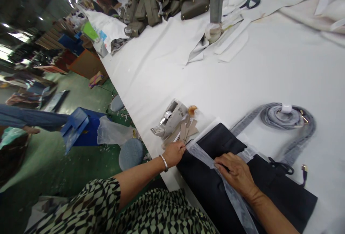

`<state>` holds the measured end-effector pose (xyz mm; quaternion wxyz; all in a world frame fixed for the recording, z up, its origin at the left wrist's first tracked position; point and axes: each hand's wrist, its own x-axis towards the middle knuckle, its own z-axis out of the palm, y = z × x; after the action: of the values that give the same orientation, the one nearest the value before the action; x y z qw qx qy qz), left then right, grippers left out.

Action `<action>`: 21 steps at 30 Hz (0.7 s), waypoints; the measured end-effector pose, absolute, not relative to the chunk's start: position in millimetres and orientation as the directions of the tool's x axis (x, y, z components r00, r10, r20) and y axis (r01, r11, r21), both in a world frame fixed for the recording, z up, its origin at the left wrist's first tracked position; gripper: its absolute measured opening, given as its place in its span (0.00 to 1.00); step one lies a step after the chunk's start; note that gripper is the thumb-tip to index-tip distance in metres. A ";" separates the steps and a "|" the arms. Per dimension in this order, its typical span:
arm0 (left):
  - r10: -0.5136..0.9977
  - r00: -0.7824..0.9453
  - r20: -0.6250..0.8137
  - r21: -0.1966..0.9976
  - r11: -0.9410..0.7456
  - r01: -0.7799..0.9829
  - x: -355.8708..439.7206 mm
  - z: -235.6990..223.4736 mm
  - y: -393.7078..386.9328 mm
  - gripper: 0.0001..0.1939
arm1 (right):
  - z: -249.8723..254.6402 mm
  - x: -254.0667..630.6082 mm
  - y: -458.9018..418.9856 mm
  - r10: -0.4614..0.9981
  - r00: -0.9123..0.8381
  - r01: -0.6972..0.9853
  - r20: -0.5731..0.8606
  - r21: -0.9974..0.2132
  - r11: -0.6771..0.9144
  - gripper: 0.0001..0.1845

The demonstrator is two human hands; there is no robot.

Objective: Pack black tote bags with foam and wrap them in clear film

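Observation:
A black bag (280,187) lies flat on the white table in front of me. Across it runs a clear plastic strip (237,200). My right hand (237,173) is closed on this strip near the bag's middle, thumb and fingers pinched together. At the bag's upper left corner, my left hand (174,154) is closed in a pinch beside the strip's far end; what sits between its fingertips is too small to make out. A plastic-wrapped shoulder strap (283,117) is coiled beyond the bag, partly reaching it. A black cord with a gold-coloured end (304,171) lies at the right.
Just past my left hand stand a tape dispenser (172,117), grey-beige strips (185,129) and a roll of tape (192,110). A metal post (216,0) rises from the table, with dark olive bags (151,7) piled behind. Left of the table edge are a stool (131,154) and a blue bin (86,128).

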<state>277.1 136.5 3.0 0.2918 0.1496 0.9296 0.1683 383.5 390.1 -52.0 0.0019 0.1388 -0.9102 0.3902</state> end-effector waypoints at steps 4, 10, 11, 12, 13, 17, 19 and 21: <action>0.455 -0.681 -0.574 0.420 0.877 0.232 260.6 11.7 129.1 0.09 | -50.6 383.8 390.6 -0.252 -0.963 -0.240 0.097 -0.737 0.632 0.09; 0.490 -0.676 -0.550 0.428 0.861 0.275 213.3 37.6 159.1 0.06 | -45.2 383.5 390.6 -0.240 -0.970 -0.174 0.031 -0.779 0.602 0.09; 0.492 -0.715 -0.496 0.454 0.849 0.269 207.4 36.5 172.4 0.08 | -44.6 383.3 390.5 -0.241 -0.970 -0.169 0.025 -0.782 0.599 0.09; 0.494 -0.751 -0.439 0.493 0.831 0.258 202.7 33.0 186.5 0.11 | -44.1 383.1 390.5 -0.242 -0.970 -0.165 0.020 -0.785 0.597 0.09; 0.495 -0.776 -0.390 0.538 0.807 0.244 199.0 27.5 200.4 0.12 | -43.7 382.8 390.5 -0.242 -0.970 -0.162 0.016 -0.786 0.596 0.08; 0.510 -0.792 -0.336 0.650 0.734 0.197 193.4 0.3 237.9 0.11 | -42.6 382.3 391.0 -0.233 -0.972 -0.151 0.012 -0.794 0.589 0.08; 0.522 -0.781 -0.344 0.675 0.715 0.181 194.6 -7.8 243.6 0.09 | -42.0 382.3 391.3 -0.237 -0.971 -0.149 0.007 -0.797 0.585 0.08; 0.550 -0.761 -0.344 0.713 0.680 0.170 197.2 -11.9 245.0 0.07 | -41.6 382.4 391.5 -0.244 -0.970 -0.153 0.007 -0.797 0.584 0.09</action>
<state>197.2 245.0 -11.9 0.2775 0.2060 0.8736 0.3427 382.4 391.5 -41.6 -0.0518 0.1117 -0.8885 0.4421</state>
